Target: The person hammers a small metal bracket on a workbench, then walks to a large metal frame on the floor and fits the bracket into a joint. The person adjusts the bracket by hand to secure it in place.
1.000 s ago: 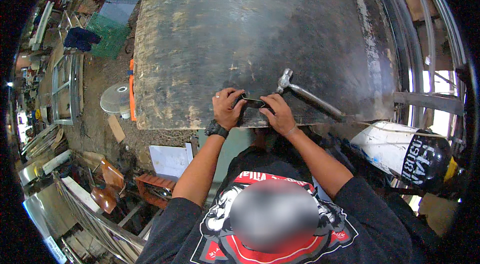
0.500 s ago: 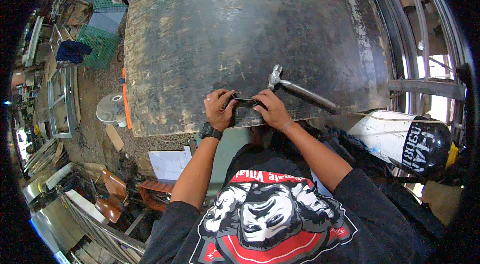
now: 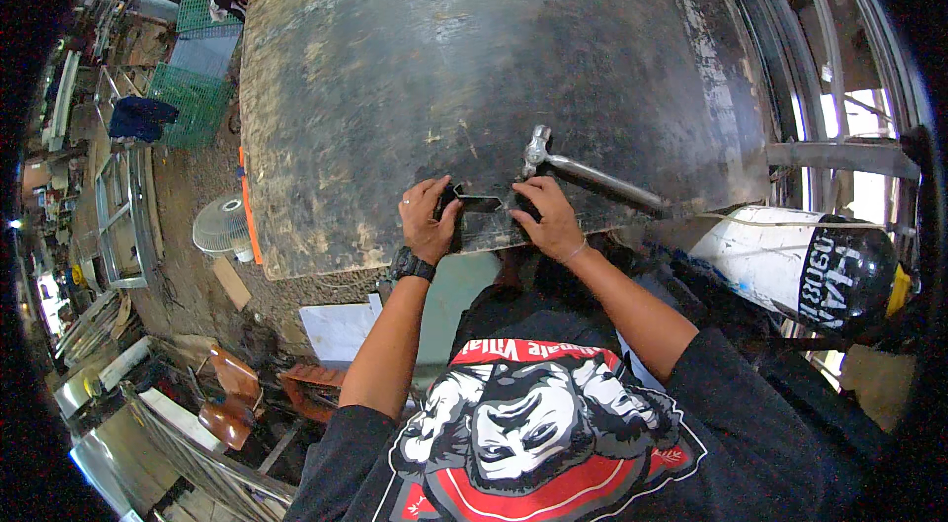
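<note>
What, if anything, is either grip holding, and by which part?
The left grip pinches the bent dark metal strip at its left end; whether the right grip touches the other end cannot be told.

dark bent strip (image 3: 481, 203) gripped by left hand (image 3: 428, 220); right hand (image 3: 549, 218) held just off its other end. hammer (image 3: 604, 181) laid beyond right hand on worn tabletop (image 3: 395, 78).

Black T-shirt (image 3: 726, 438), red-white-grey print (image 3: 538, 433); black wristwatch (image 3: 411, 265), 1 thin bracelet (image 3: 575, 251).
</note>
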The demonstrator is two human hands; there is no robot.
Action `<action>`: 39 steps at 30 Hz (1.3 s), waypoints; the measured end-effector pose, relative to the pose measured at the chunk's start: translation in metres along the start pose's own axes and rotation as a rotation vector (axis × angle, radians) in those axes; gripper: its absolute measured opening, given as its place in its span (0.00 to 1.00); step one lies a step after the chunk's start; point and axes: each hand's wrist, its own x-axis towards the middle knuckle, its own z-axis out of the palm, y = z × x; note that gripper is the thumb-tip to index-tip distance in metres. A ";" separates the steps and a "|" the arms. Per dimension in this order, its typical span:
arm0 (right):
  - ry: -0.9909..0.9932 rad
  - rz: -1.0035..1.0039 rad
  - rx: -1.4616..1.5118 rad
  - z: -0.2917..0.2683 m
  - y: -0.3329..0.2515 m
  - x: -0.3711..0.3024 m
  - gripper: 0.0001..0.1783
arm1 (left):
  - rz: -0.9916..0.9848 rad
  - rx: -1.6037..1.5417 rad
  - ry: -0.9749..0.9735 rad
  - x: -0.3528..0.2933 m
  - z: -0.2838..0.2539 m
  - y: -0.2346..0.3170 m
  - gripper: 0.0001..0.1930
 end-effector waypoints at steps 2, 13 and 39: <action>0.006 -0.026 -0.034 0.001 0.005 -0.004 0.26 | 0.006 0.006 -0.005 0.001 0.000 0.001 0.21; -0.056 -0.103 -0.096 0.014 -0.001 0.008 0.28 | 0.060 0.029 0.011 0.001 0.001 -0.004 0.18; -0.073 -0.086 -0.066 0.010 -0.001 0.014 0.16 | 0.065 -0.042 0.042 0.002 0.000 0.000 0.18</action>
